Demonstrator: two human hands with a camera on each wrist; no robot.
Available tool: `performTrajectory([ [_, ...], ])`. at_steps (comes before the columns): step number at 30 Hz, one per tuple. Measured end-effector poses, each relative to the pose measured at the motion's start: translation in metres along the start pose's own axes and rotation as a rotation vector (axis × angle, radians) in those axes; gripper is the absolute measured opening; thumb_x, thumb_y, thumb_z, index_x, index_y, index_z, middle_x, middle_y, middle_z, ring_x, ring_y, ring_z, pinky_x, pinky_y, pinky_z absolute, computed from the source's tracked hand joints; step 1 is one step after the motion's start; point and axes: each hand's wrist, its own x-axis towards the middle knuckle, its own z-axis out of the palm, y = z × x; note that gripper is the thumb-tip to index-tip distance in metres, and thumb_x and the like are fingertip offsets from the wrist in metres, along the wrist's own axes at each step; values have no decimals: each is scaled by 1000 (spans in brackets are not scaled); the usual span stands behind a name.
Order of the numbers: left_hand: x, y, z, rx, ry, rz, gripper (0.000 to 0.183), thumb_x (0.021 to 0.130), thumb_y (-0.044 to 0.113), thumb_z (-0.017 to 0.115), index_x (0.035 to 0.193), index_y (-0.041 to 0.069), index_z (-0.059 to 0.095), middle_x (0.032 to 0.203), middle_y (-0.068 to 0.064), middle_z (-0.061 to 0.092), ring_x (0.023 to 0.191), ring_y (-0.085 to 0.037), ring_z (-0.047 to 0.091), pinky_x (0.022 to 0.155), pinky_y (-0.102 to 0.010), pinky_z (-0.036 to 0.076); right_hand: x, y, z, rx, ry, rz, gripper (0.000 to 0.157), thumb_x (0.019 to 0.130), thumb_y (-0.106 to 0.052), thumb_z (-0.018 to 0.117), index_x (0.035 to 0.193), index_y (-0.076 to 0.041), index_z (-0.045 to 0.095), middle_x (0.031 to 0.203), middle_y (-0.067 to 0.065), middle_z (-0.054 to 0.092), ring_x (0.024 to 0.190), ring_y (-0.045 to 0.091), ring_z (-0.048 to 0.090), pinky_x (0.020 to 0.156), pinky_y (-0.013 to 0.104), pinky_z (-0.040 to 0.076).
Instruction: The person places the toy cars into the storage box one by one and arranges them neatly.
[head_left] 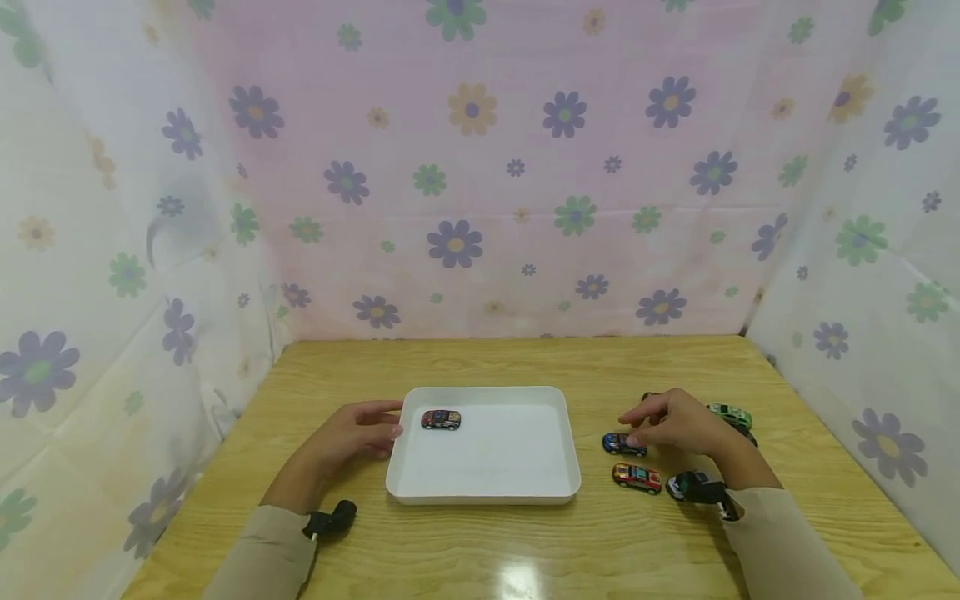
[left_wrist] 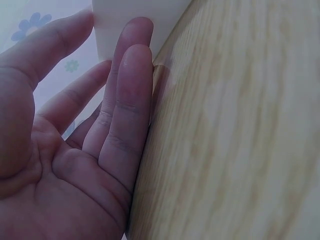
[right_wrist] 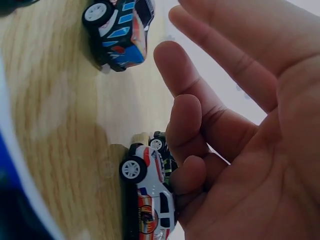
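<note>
My left hand [head_left: 352,437] is at the left side of a white tray [head_left: 483,500], its fingers loosely extended and its fingertips at the tray wall [left_wrist: 135,10]. Inside the tray, near its back left corner, sits a dark toy car [head_left: 441,419] with red and yellow markings. Over on the right, my right hand [head_left: 675,429] hovers at a blue and black toy car [head_left: 617,443]. In the right wrist view, a gap shows between the fingers and this blue car [right_wrist: 122,37]; nothing is in the palm. A white toy car [right_wrist: 155,205] lies beneath the curled outer fingers.
A red and yellow toy car [head_left: 637,477] stands in front of the blue one. Another car [head_left: 678,487] is partly hidden by the right wrist camera [head_left: 701,489]. Behind the right wrist is a green car [head_left: 731,414]. Flowered cloth [head_left: 495,275] borders the wooden table [head_left: 450,550].
</note>
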Motion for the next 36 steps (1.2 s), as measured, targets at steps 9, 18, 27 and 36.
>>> performTrajectory([
  [9,2,-3,-1,-9,3,-14,69,90,27,82,150,9,54,134,-18,67,97,-27,73,82,-38,63,1,3,2,-48,-9,41,37,88,-29,84,118,-9,78,109,7,75,93,15,66,74,28,58],
  [18,1,-1,-1,-10,-3,-18,69,91,26,81,152,9,52,136,-19,66,96,-26,73,81,-37,63,2,3,3,-79,-10,60,33,87,-31,84,115,-13,80,108,3,74,91,17,64,73,28,56],
  [27,0,0,-1,-11,-1,-18,69,91,26,81,151,9,53,133,-18,67,96,-26,73,82,-38,63,2,5,3,-70,-23,22,28,87,-28,85,111,-14,81,106,4,75,88,12,65,72,28,57],
  [36,-1,0,-1,-6,-2,-7,69,91,27,81,152,8,52,134,-19,67,94,-26,73,81,-37,63,1,3,3,-31,-33,4,21,88,-23,84,106,-13,83,103,8,75,86,12,66,71,27,57],
])
